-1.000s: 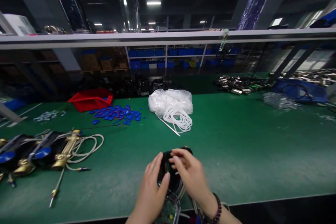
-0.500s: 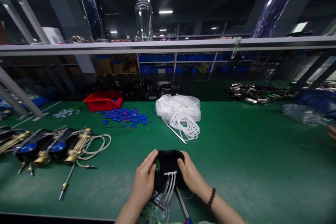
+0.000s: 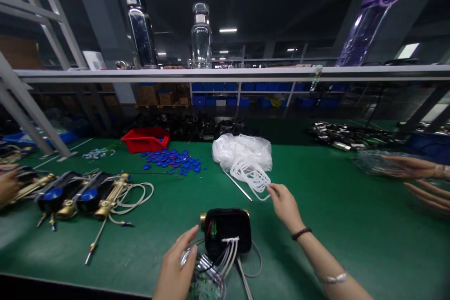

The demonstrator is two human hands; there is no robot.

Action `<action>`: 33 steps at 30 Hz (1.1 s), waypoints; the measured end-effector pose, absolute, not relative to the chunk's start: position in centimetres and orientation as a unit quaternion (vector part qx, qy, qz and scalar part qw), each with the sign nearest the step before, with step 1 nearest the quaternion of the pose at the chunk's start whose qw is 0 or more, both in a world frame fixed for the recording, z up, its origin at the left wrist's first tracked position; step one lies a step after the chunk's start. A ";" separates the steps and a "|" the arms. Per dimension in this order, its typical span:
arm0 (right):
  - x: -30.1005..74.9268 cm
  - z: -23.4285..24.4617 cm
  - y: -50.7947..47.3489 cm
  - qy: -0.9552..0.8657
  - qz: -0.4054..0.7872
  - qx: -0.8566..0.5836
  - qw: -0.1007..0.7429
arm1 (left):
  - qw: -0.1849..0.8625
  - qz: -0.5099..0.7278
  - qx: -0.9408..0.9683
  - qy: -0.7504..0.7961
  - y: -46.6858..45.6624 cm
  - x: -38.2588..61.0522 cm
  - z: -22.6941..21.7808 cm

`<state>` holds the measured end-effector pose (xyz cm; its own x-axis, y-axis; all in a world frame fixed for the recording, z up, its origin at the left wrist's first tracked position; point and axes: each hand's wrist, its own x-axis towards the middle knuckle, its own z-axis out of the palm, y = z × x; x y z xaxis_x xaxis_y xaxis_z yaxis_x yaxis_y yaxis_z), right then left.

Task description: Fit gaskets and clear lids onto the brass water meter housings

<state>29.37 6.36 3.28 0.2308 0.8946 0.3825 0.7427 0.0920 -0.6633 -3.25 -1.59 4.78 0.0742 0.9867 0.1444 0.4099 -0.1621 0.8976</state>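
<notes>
A black meter housing (image 3: 246, 234) with brass ends lies face up in front of me. White wires (image 3: 230, 255) run out of it to a green circuit board (image 3: 206, 286) in clear wrap, near the bottom edge. My left hand (image 3: 179, 262) is beside the housing and wrap, thumb and fingers apart; whether it touches the wrap I cannot tell. Farther forward, my right hand (image 3: 286, 206) pinches the near right edge of a coil of white tubing (image 3: 248, 174). That coil lies against a clear plastic bag (image 3: 225, 147) of white material.
Blue caps (image 3: 172, 158) lie scattered by a red bin (image 3: 144, 140). Brass-fitted meters (image 3: 94, 194) with cables stand at left. A thin rod (image 3: 237, 185) lies beside the coil. Other people's hands (image 3: 422, 168) show at the right and left edges. A shelf (image 3: 246, 75) with bottles spans the back.
Both my hands have let go of the black housing. The right moved forward to the white tubing; the left drew back toward the wrapped board. Another person's hands came farther in at right.
</notes>
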 end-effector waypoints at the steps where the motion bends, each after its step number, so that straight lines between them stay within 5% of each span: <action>1: 28.7 4.2 5.4 -0.618 0.087 -0.648 0.436 | 0.368 0.418 0.626 0.546 -1.9 -3.1 5.1; 5: 24.5 8.2 -0.1 -0.707 0.119 -0.523 0.461 | 0.522 0.455 0.532 0.487 -2.5 -1.4 7.0; 9: 21.0 10.5 -5.2 -0.849 0.120 -0.353 0.375 | 0.751 0.457 0.355 0.319 -2.6 -1.1 9.1; 13: 20.5 10.2 -7.5 -0.862 0.136 -0.340 0.351 | 0.803 0.416 0.295 0.308 -3.4 -2.8 9.7; 18: 19.0 7.5 -8.2 -0.819 0.168 -0.287 0.467 | 0.668 0.380 0.370 0.522 -5.7 -4.8 7.7; 24: 15.8 3.7 -9.7 -0.717 0.233 -0.375 0.539 | 0.319 0.378 0.586 0.642 -9.4 -6.5 4.2; 30: 14.7 -0.6 -11.3 -0.584 0.475 -0.487 0.444 | 0.111 0.364 0.647 0.661 -11.0 -8.2 0.4; 33: 14.9 -2.4 -11.3 -0.549 0.492 -0.551 0.391 | 0.057 0.346 0.679 0.645 -9.9 -8.1 -0.4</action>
<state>14.94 -11.31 -2.40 -0.0865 0.9897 -0.1142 0.2201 -0.0928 -0.9711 -8.14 -9.85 -0.38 -0.0709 0.9155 0.3960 0.8368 -0.1615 0.5231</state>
